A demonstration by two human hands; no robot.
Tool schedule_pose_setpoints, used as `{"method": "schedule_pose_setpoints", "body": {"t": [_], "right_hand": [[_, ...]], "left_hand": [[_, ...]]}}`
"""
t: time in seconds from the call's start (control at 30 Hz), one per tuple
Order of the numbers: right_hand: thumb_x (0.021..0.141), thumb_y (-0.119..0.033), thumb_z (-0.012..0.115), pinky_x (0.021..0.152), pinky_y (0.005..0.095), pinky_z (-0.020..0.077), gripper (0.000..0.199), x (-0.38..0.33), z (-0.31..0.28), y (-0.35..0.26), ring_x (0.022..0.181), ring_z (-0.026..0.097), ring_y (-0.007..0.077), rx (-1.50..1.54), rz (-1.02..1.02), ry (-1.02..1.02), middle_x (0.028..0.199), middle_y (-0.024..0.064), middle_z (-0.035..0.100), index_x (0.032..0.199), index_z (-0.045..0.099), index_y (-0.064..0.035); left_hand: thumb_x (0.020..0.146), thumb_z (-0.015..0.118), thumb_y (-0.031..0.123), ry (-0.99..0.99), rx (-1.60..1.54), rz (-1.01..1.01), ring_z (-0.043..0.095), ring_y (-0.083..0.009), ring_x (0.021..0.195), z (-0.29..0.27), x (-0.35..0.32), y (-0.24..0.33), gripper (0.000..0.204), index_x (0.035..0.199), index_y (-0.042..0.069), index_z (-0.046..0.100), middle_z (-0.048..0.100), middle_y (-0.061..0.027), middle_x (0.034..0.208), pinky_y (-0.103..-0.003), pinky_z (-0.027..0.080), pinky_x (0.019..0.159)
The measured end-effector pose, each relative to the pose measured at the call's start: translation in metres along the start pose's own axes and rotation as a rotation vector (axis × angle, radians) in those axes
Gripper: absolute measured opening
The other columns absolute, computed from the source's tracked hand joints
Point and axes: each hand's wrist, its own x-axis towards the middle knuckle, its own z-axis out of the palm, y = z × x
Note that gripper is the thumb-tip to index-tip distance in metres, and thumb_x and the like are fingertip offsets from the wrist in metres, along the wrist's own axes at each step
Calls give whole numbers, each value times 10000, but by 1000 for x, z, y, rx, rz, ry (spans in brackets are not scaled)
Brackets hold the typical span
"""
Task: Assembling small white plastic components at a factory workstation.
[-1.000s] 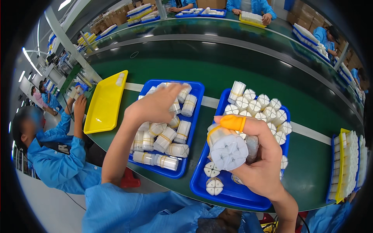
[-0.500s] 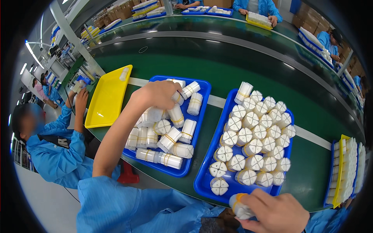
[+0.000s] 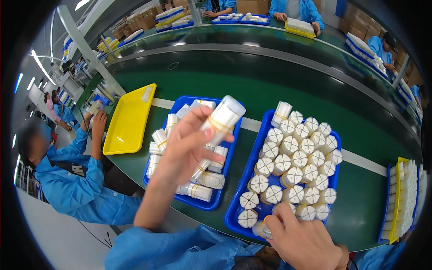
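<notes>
My left hand (image 3: 186, 146) is raised over the left blue tray (image 3: 227, 164), fingers closed on a bundle of white tubes (image 3: 224, 118) with a yellow rubber band round it. More banded bundles lie jumbled in that tray, partly hidden by my hand and forearm. At the near left corner of the right blue tray (image 3: 231, 210), my right hand (image 3: 306, 238) grips another banded bundle (image 3: 261, 230), low against the tray. Several bundles (image 3: 299, 158) stand on end in rows there, their four-part white ends facing up; one bundle (image 3: 282, 112) leans at the far left corner.
A yellow tray (image 3: 128, 123) with a small clear-white piece in its far corner lies left of the blue trays. Beside it a co-worker in a blue sleeve (image 3: 74, 180) handles something. Stacked filled trays (image 3: 398, 200) stand at the right. A green conveyor (image 3: 270, 67) runs behind.
My left hand has lifted a bundle out of the left tray and swung toward me and right. My right hand has carried its bundle from the front edge into the right tray's near left corner.
</notes>
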Motion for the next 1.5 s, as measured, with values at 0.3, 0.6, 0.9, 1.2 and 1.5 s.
{"method": "schedule_pose_setpoints", "body": {"t": [0.3,0.6,0.9,1.2,1.5], "right_hand": [[835,-45,566,489,420,495,201,8,5,3,621,611,345,-95,70,-87,983,150,465,1021,493,-24],[831,-221,690,568,456,500,382,6,-21,8,696,640,351,33,256,43,1050,105,547,1148,511,-105],[740,-184,783,476,345,405,296,7,-24,16,573,575,252,-41,192,344,855,53,564,943,607,-61],[805,-100,760,497,224,413,251,41,-26,11,557,581,77,839,15,186,793,52,635,956,591,7],[627,-90,907,750,261,478,602,59,-1,12,890,617,105,1107,-60,143,1036,52,639,1134,589,-27]], "left_hand": [[965,512,262,122,-321,-29,450,-179,889,49,-42,-29,429,1334,84,387,502,-61,1102,-165,350,467],[1006,405,369,199,2,231,536,-217,891,62,-38,-41,473,1357,53,371,491,-67,1077,-369,411,788],[1025,344,365,-256,-660,87,529,-214,809,42,-41,-48,463,1367,62,417,489,-112,1134,-349,413,737],[926,235,513,-260,-307,164,474,-220,934,61,-38,-36,598,1021,1,530,486,-113,1081,-331,361,825],[960,422,294,83,282,448,449,-184,1093,48,-30,-50,396,1243,18,410,418,-122,1206,-354,344,974]]}}
